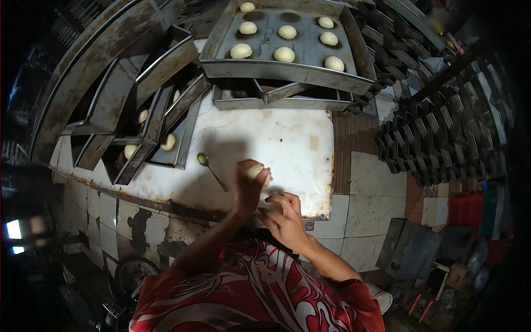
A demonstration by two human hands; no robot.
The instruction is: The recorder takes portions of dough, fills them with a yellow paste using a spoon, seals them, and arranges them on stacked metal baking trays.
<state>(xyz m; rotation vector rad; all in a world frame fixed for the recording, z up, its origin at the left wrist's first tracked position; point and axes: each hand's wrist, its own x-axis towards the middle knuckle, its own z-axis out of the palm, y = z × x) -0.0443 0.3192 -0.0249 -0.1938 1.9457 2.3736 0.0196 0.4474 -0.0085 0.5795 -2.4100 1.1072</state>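
Above the near edge of the white tabletop [221, 130], my left hand [246, 191] is closed round a pale piece of dough [258, 174], partly hidden by the fingers. My right hand [285, 216] is just to the right and nearer to me. Its fingers are bent but apart, and I see nothing between them. Left of my hands lies a metal spoon [203, 160] with something yellowish in its bowl. Beyond them, a deep metal baking tray [287, 70] holds rows of several round dough balls [284, 54].
At the left, metal trays [105, 94] lean and overlap, some with dough balls [167, 142] inside. Another tray [282, 103] lies under the far one. Many stacked metal pans [442, 130] stand at the right. Grey boxes [409, 246] sit on the tiled floor [365, 191].
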